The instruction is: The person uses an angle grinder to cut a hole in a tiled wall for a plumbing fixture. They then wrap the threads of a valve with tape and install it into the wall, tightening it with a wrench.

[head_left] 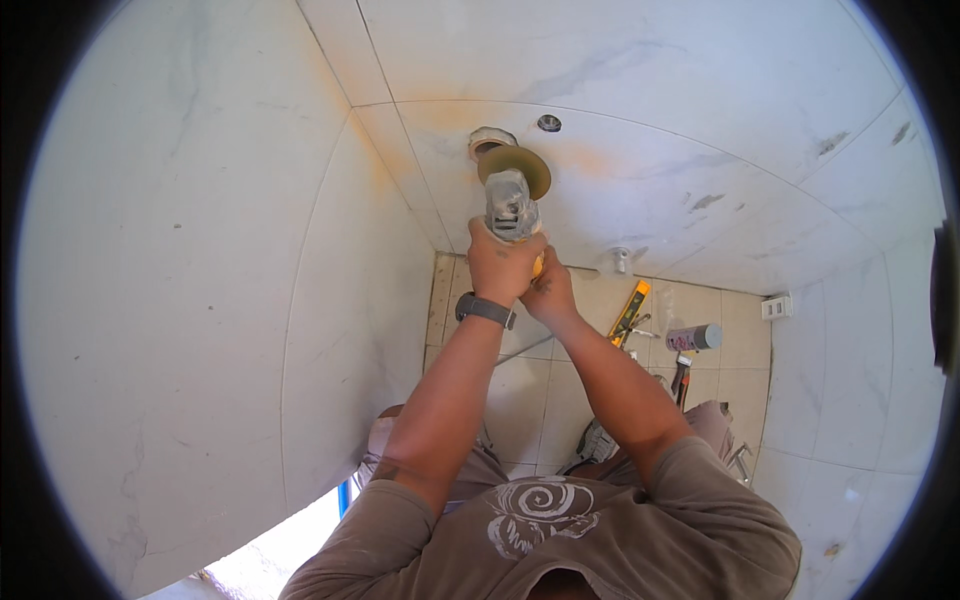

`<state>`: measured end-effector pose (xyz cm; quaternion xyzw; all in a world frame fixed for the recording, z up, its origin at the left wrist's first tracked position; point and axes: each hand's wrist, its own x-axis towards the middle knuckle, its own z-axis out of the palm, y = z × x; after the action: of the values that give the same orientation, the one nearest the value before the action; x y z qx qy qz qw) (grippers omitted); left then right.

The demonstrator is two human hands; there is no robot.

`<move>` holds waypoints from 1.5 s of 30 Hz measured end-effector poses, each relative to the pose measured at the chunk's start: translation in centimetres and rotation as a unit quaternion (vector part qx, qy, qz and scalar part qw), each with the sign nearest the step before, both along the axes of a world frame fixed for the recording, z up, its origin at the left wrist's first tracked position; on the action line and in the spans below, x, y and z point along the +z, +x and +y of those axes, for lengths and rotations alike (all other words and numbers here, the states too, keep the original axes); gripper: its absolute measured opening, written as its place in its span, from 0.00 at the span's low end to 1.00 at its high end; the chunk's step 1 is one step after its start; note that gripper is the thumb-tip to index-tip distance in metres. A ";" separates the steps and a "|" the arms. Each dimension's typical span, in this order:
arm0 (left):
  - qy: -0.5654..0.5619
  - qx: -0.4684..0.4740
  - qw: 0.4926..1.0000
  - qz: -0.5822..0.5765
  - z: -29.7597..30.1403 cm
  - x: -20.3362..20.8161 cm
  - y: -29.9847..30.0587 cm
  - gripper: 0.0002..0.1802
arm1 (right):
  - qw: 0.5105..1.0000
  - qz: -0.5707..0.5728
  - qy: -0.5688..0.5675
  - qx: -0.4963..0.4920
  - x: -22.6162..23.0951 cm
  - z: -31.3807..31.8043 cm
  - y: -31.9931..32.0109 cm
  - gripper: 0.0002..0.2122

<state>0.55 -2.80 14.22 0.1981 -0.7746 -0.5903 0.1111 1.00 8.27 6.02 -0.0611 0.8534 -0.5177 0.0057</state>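
Both my hands are closed around an angle grinder (510,208), whose grey, dusty head points toward the far wall. Its round, yellowish-brown disc (533,172) sits close to a ragged pipe hole (489,138) in the white marbled tile; whether they touch I cannot tell. My left hand (502,262), below a dark wristwatch (486,310), wraps the front of the grinder body. Behind it, my right hand (549,290) grips the yellow rear part, mostly hidden by the fingers. A small metal-rimmed pipe fitting (549,123) shows in the wall just right of the disc.
On the beige floor tiles at right lie a yellow spirit level (629,313), a grey-capped spray can (694,337) and a hammer (682,378). A pipe fitting (621,261) sticks out low on the far wall. A white socket box (776,308) is on the right wall. Tiled wall stands close at left.
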 end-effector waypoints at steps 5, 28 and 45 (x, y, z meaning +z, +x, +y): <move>0.011 0.010 1.000 0.024 -0.4 -0.5 -0.2 0.36 | 0.999 0.019 0.025 0.007 -0.1 -0.3 -0.4 0.31; 0.052 0.000 0.998 0.036 -0.7 -1.5 -0.3 0.36 | 0.999 0.031 0.011 0.009 -0.3 -0.4 -0.1 0.31; 0.023 0.002 1.000 0.018 0.0 -0.8 0.2 0.39 | 0.999 0.038 -0.028 0.008 -2.7 -0.3 0.0 0.36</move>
<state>0.77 -2.77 13.39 0.1915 -0.7583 -0.6112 0.1218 0.96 8.00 3.33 -0.0882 0.8374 -0.5388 -0.0242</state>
